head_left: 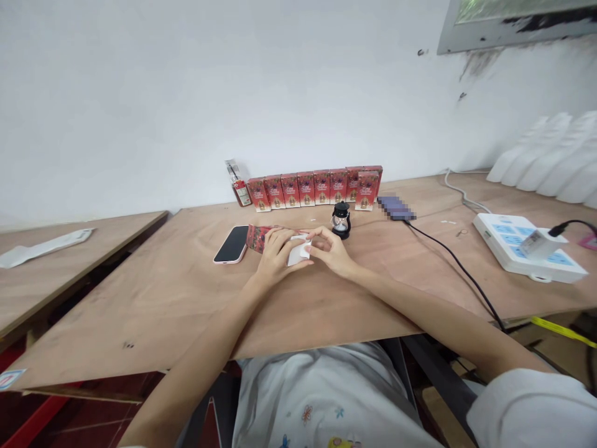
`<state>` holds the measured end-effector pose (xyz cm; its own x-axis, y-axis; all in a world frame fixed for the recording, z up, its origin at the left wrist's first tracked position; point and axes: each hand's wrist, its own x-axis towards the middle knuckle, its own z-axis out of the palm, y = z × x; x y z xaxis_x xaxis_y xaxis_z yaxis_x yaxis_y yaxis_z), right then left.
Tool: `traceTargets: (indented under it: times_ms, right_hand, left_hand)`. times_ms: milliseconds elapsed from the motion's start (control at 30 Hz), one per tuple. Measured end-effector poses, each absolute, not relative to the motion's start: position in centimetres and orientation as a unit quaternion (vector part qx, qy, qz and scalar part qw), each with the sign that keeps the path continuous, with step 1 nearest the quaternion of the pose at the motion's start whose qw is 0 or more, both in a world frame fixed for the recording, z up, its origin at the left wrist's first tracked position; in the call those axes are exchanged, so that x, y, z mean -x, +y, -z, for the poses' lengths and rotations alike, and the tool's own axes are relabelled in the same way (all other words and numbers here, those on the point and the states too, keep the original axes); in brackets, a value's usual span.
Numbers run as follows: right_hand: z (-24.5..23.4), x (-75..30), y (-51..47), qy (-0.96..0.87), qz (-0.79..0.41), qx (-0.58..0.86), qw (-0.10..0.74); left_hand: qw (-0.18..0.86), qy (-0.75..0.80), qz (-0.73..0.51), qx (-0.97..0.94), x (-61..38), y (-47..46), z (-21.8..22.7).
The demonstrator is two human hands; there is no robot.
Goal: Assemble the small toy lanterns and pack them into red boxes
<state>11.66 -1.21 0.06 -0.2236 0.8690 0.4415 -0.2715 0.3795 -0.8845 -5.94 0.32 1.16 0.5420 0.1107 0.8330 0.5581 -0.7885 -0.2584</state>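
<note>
Between my two hands is a small red patterned carton [255,239], lying on its side with a white end toward my right hand. My left hand [276,254] wraps over the carton from above and holds it down near the table. With thumb and forefinger, my right hand [329,251] pinches a white flap [305,249] at the carton's end. Just behind my right hand stands a small black lantern [341,221] with a clear middle. Part of the carton is covered by my left fingers.
Several red cartons [306,189] stand in a row by the wall, beside a small bottle [241,191]. A phone [232,244] lies left of my hands. Rightward are a pixelated phone-like item [396,208], its black cable [448,258] and a white power strip [527,246].
</note>
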Motion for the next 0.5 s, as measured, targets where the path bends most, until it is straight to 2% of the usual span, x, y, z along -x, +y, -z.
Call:
traceTargets:
  times_ms: [500]
  right_hand:
    - [-0.26, -11.76, -1.49, -0.619, -0.477, 0.257, 0.568]
  left_hand:
    - [0.219, -0.198, 0.442, 0.847, 6.24, 0.56, -0.96]
